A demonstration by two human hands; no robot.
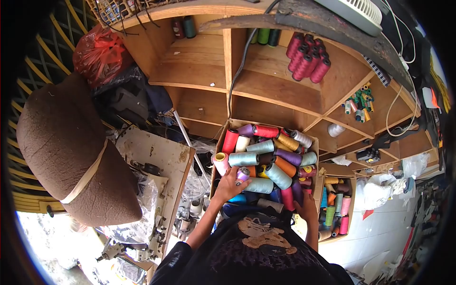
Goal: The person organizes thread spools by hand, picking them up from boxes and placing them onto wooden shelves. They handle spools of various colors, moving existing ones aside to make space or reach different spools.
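Observation:
My left hand is closed around a lilac thread spool at the left side of a cardboard box. Thread spools in many colours fill this box, lying across one another. Close to the left hand are a pink spool and a pale blue spool. At the box's near right corner, my right hand grips the edge, its thumb toward the inside. A dark purple spool and a magenta spool lie beside that thumb.
A second box of spools stands to the right. Behind is a wooden shelf unit with stacked maroon spools. On the left are a sewing machine table, a brown padded form and a red plastic bag.

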